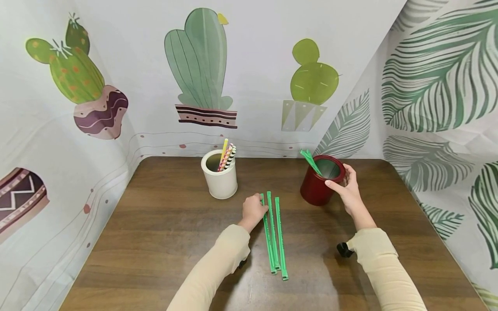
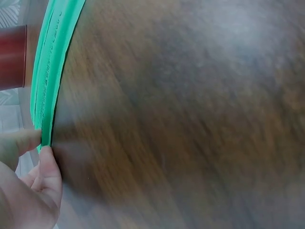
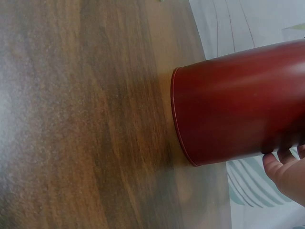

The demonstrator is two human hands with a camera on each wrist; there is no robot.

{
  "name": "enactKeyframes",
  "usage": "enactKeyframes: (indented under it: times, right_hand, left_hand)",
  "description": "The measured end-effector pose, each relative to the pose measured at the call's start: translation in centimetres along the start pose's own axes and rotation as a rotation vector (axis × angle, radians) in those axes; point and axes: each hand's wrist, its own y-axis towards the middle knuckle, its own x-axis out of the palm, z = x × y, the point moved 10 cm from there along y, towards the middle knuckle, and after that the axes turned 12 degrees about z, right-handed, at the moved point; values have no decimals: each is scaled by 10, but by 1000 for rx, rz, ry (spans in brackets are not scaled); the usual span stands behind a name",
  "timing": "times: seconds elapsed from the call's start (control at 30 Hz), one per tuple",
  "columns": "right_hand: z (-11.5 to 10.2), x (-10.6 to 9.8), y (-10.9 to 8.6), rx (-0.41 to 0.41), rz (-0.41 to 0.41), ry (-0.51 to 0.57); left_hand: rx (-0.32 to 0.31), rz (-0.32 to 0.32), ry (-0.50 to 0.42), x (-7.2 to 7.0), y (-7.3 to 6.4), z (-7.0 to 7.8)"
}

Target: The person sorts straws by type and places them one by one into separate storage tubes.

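Three long green-wrapped straws (image 1: 281, 242) lie nearly side by side on the table. My left hand (image 1: 253, 210) pinches the far end of the leftmost straw (image 1: 267, 242) between thumb and finger; the left wrist view shows the pinch on the green wrapper (image 2: 50, 71). To the right stands a dark red cup (image 1: 314, 190), upright, with green-wrapped straws (image 1: 309, 160) leaning out over its left rim. My right hand (image 1: 349, 193) holds that cup from its right side, thumb near the rim. In the right wrist view, fingertips (image 3: 272, 164) touch the cup's wall.
A white cup (image 1: 222, 185) with yellow, pink and striped straws (image 1: 227, 160) stands at the back left of the wooden table (image 1: 155, 242). Behind the table hangs a wall covering (image 1: 256, 73) printed with cacti and leaves. Small black devices (image 1: 344, 249) sit at the wrists.
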Motion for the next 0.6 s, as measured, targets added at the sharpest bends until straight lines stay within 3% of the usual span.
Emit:
enactKeyframes:
  times: [0.43, 0.6]
  right_hand:
    - [0, 0, 0, 6, -6, 3]
    - [-1, 0, 0, -1, 4, 23]
  left_hand:
    - [-54, 47, 31, -2, 2, -5]
    - [-67, 28, 34, 1, 2, -8]
